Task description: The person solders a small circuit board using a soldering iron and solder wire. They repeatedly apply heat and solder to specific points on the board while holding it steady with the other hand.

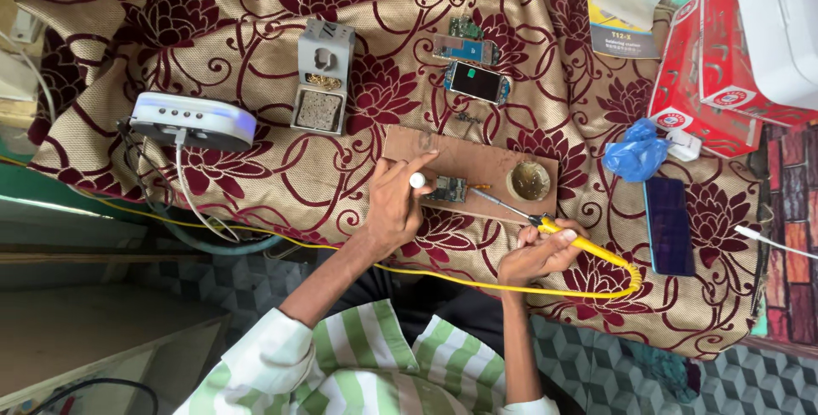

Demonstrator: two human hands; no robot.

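Covering the whole table is a beige cloth [281,168] with dark red flowers, and near its middle lies a brown wooden board [477,159]. Beside the board's right end lies a dark phone [669,226], well apart from the hands. A grey tip stand [322,76] sits above the board to the left. The left hand [394,202] rests on the board, fingers closed around a small white-capped object [417,180]. The right hand [538,253] is clamped on a yellow-handled soldering iron [545,226], its tip just at the small circuit board [448,188] lying on the wood, beside a round tin [529,181].
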